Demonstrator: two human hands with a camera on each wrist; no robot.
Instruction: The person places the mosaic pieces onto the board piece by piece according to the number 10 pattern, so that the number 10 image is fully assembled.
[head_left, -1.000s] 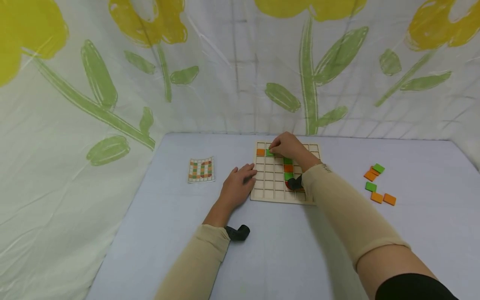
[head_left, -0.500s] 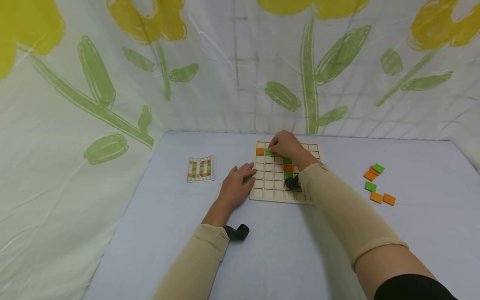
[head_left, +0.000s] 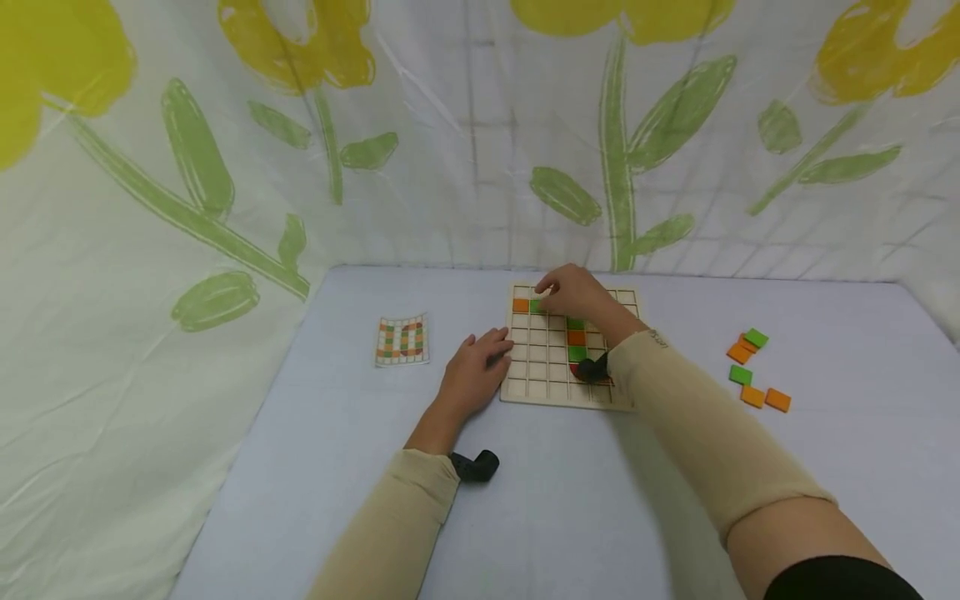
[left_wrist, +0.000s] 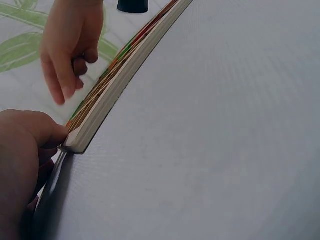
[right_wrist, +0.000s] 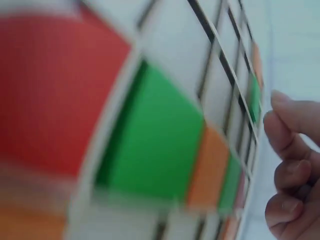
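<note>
My right hand (head_left: 577,293) is just over the far part of a wooden grid board (head_left: 538,367), its fingers loosely bent and holding nothing. Beside the fingertips a green square tile (head_left: 534,306) lies in a cell, right of an orange tile (head_left: 521,305). The right wrist view shows the same green tile (right_wrist: 255,97) apart from my fingers. Nearer on the board, a column holds green, orange and green tiles (head_left: 577,353), with a red piece (right_wrist: 55,90) below. My left hand (head_left: 474,375) rests against the board's left edge, its thumb touching the corner in the left wrist view.
Several loose green and orange tiles (head_left: 753,396) lie on the table to the right. A small pattern card (head_left: 402,340) with a coloured grid lies left of the board. Behind the table hangs a flower-printed curtain (head_left: 420,200).
My right fingers have come off the green tile and lifted slightly, the forefinger rising. The tile stays in its cell. My left hand has not moved.
</note>
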